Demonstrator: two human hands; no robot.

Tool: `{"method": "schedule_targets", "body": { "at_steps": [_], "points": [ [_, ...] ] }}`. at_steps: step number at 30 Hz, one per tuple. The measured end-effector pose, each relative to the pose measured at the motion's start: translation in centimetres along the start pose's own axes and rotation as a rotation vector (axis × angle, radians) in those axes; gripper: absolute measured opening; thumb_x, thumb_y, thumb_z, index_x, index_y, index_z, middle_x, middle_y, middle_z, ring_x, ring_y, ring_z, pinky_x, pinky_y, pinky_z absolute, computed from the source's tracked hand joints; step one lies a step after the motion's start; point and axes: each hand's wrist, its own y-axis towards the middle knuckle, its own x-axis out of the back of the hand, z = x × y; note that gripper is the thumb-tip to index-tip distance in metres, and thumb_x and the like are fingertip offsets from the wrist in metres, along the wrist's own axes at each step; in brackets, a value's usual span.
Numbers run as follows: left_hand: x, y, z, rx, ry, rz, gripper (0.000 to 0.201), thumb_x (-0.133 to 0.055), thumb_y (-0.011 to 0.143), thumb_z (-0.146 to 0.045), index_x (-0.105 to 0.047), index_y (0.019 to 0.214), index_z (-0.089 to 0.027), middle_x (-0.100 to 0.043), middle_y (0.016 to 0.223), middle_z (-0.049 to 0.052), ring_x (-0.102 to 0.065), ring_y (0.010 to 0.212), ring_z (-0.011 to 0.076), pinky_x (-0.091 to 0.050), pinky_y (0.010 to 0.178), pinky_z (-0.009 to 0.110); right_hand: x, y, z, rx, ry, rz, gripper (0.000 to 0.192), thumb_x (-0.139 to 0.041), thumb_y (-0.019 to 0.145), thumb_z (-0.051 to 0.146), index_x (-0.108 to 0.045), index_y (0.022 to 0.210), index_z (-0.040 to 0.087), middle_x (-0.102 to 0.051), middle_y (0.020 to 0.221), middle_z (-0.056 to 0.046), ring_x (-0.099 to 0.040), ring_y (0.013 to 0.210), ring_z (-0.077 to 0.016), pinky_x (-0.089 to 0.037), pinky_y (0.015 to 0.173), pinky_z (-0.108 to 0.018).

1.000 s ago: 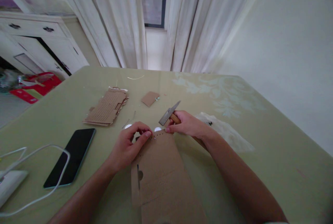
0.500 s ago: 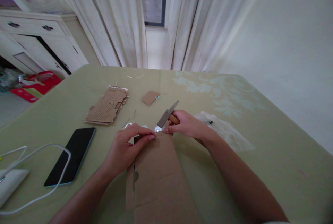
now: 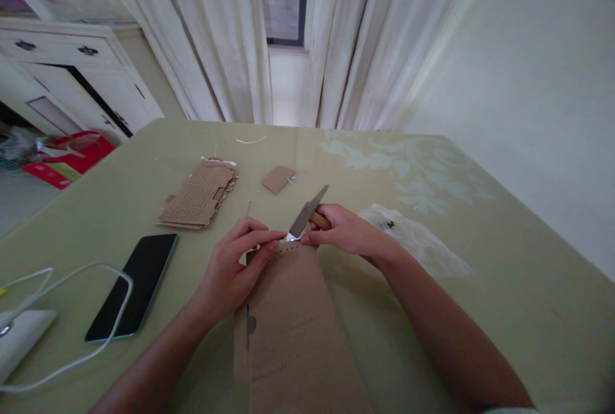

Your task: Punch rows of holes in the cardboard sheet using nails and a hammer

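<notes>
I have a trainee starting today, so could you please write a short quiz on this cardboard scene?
1. True or false: the right hand holds a knife.
2. What does the left hand pinch? A) phone B) cardboard sheet C) cable
3. What dark flat thing lies left of the hands on the table?

Key: 1 true. 2 B, the cardboard sheet. 3 the phone.

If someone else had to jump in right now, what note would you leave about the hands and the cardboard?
Left hand: pinching the far edge of the long brown cardboard strip flat on the green table.
Right hand: gripping the wooden-handled knife, blade tip at that same edge.
Done: a short row of small holes shows along the edge.
Left: the rest of the strip looks unpunched.
Nearby: stack of perforated cardboard pieces, black phone.
</notes>
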Motion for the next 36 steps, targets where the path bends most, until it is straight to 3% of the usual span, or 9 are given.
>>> {"method": "schedule_targets", "body": {
  "at_steps": [9,16,25,29,31,34,36],
  "points": [
    [0.09,0.05,-0.05,0.000,-0.067,0.026,0.014,-0.076,0.097,-0.013,-0.080,0.100,-0.026,-0.074,0.096,0.000,-0.064,0.073,0.0106,-0.046,0.059,0.020,0.08,0.04,0.01,-0.036,-0.057,0.011,0.035,-0.082,0.084,0.034,-0.074,0.113,0.016,-0.074,0.107,-0.003,-0.066,0.101,-0.0258,-0.051,0.086,-0.032],
    [0.17,-0.05,-0.07,0.042,-0.085,0.047,0.016,-0.075,0.099,-0.017,-0.083,0.107,-0.028,-0.075,0.099,0.002,-0.065,0.073,0.0115,-0.046,0.058,0.022,0.03,-0.06,0.27,-0.039,-0.055,0.012,0.037,-0.081,0.084,0.034,-0.073,0.115,0.016,-0.074,0.109,-0.003,-0.066,0.103,-0.0264,-0.051,0.087,-0.032],
    [0.14,0.08,0.11,0.119,-0.168,0.039,0.003,-0.079,0.096,-0.023,-0.079,0.093,-0.024,-0.082,0.096,0.004,-0.076,0.092,0.0211,-0.059,0.084,0.032,0.02,-0.10,0.72,-0.030,-0.079,0.006,0.032,-0.082,0.083,0.034,-0.073,0.110,0.018,-0.074,0.106,-0.002,-0.066,0.100,-0.0253,-0.051,0.086,-0.032],
    [0.09,0.06,0.01,0.189,-0.189,0.073,0.008,-0.071,0.103,-0.027,-0.077,0.099,-0.024,-0.085,0.104,0.005,-0.079,0.099,0.0212,-0.060,0.090,0.033,0.01,-0.04,0.55,-0.021,-0.097,0.001,0.029,-0.082,0.084,0.035,-0.073,0.106,0.017,-0.070,0.099,0.000,-0.063,0.093,-0.0225,-0.050,0.082,-0.030],
    [-0.03,-0.04,-0.01,0.218,-0.199,0.082,0.009,-0.071,0.104,-0.029,-0.073,0.111,-0.024,-0.084,0.102,0.003,-0.078,0.095,0.0194,-0.060,0.087,0.031,0.00,-0.04,0.49,-0.008,-0.090,0.010,0.026,-0.081,0.085,0.036,-0.072,0.102,0.018,-0.067,0.093,0.001,-0.060,0.088,-0.0210,-0.048,0.079,-0.029],
    [-0.26,-0.21,-0.01,0.302,-0.259,0.050,0.032,-0.073,0.102,-0.032,-0.060,0.130,-0.024,-0.084,0.097,0.001,-0.078,0.094,0.0186,-0.060,0.082,0.029,-0.05,-0.05,0.48,-0.003,-0.077,0.022,0.024,-0.080,0.086,0.034,-0.072,0.102,0.018,-0.064,0.089,0.002,-0.059,0.086,-0.0200,-0.047,0.077,-0.028],
    [-0.36,-0.24,-0.01,0.350,-0.293,0.022,0.032,-0.076,0.099,-0.034,-0.058,0.123,-0.023,-0.083,0.093,0.001,-0.078,0.091,0.0189,-0.059,0.078,0.028,-0.10,-0.06,0.50,-0.006,-0.074,0.020,0.023,-0.079,0.086,0.033,-0.072,0.103,0.018,-0.064,0.090,0.002,-0.058,0.086,-0.0198,-0.047,0.077,-0.028]
  ]
}}
